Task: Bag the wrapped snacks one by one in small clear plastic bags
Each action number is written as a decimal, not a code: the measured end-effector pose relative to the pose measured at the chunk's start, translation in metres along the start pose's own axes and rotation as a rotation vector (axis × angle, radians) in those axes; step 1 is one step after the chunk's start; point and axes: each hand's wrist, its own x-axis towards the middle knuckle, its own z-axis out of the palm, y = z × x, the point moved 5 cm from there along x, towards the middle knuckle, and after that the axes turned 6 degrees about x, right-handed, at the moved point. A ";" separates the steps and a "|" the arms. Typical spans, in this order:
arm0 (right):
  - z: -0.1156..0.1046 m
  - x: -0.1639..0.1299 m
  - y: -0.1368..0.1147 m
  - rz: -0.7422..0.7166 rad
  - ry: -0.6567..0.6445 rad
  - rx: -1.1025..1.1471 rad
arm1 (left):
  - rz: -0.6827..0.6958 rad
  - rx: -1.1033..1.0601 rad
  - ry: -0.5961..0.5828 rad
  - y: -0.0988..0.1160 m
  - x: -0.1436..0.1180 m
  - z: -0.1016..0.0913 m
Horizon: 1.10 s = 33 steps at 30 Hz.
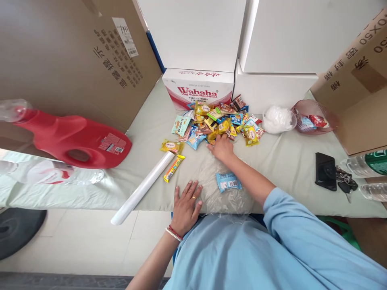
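Note:
My left hand lies flat on the cloth-covered table near its front edge, fingers spread and holding nothing. My right hand reaches to the near edge of a pile of wrapped snacks. Its fingers are apart and bent down against the pile, close to a yellow snack packet. Under my right forearm, a light-blue snack packet rests on a clear plastic bag. Left of the pile are a yellow packet, a yellow snack bar and a white roll.
A Wahaha carton stands behind the pile. To the right are a bundle of white plastic, a pink bowl, a black phone, keys and bottles. A red jug and a clear bottle lie left.

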 end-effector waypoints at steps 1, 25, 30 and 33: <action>0.005 0.008 -0.007 0.025 0.019 0.014 | -0.027 -0.004 0.008 -0.001 0.001 0.001; -0.034 -0.153 0.088 -0.622 -0.121 0.172 | -0.068 0.037 0.125 -0.005 0.000 -0.002; -0.051 -0.130 0.094 -0.524 -0.181 0.531 | -0.081 0.048 0.096 -0.005 -0.005 0.001; -0.035 -0.127 0.093 -0.444 -0.311 0.562 | -0.095 0.044 0.097 -0.003 -0.008 0.002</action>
